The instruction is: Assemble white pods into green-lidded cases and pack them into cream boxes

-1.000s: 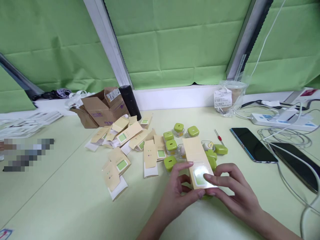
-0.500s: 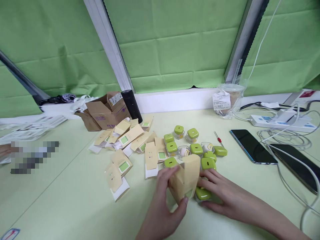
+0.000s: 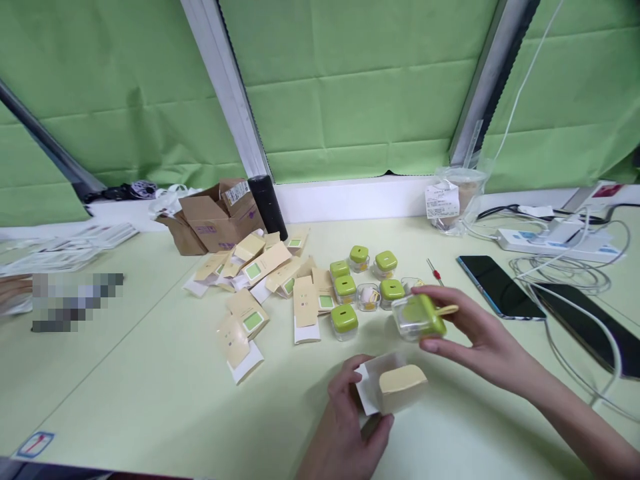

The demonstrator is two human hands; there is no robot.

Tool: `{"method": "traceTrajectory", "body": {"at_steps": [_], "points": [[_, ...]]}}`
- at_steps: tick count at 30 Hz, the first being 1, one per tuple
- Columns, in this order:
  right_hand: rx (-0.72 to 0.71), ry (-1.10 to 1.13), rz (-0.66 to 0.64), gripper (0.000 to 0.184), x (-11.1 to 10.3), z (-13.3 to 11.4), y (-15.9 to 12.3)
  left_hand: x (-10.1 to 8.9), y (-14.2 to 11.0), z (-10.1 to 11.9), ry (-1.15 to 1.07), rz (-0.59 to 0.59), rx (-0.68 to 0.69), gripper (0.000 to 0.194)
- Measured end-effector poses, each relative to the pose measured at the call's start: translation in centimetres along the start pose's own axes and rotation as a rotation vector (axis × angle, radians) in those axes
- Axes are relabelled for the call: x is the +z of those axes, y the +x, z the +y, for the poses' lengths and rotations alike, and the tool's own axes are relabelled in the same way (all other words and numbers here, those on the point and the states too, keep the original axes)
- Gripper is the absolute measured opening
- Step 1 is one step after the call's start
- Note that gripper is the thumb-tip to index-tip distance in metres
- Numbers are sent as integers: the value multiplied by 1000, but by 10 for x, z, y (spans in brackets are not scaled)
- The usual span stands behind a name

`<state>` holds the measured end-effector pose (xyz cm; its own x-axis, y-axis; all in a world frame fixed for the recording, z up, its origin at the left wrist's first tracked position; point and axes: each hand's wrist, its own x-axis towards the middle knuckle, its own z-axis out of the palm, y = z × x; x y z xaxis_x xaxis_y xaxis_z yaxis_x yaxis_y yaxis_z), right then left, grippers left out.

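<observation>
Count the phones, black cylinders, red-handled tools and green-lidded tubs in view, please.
Phones: 2
Black cylinder: 1
Red-handled tool: 1
Green-lidded tubs, one held: 7
Total: 11
The right hand may hide more.

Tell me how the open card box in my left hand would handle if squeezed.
The open card box looks light, being thin-walled. It seems stiff enough to hold its shape in the left hand, but those thin panels would probably crease under pressure.

Your pale green bench (image 3: 165,400) bears tan cartons (image 3: 305,301) left of centre, green-lidded containers (image 3: 345,319) about its middle, and two phones (image 3: 500,287) toward the right edge.
</observation>
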<state>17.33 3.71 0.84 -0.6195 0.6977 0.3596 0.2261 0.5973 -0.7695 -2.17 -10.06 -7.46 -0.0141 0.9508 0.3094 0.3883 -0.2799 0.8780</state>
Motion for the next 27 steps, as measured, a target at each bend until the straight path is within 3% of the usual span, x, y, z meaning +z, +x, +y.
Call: {"method": "traceTrajectory", "body": {"at_steps": [2,4,6,8,13,21,27], "points": [[44,145,-48,52,4,-8,4,3,-2,1,-28,-24,-49,46],[78,191,-201,53,11,-17,8,2,-2,5,-57,-34,-146,44],[94,130,-336,54,16,-24,11,0,-1,9,-82,-48,-238,45],[121,39,-389,54,18,-29,14,-2,-1,11,-94,-74,-268,46],[172,-127,-351,49,8,-27,19,-1,-1,5,-73,-62,-178,47],[33,-178,-500,48,6,-27,21,2,-4,-2,-7,-60,-107,53],[25,-226,-572,44,14,-42,15,5,-2,-3,4,12,69,68]]}}
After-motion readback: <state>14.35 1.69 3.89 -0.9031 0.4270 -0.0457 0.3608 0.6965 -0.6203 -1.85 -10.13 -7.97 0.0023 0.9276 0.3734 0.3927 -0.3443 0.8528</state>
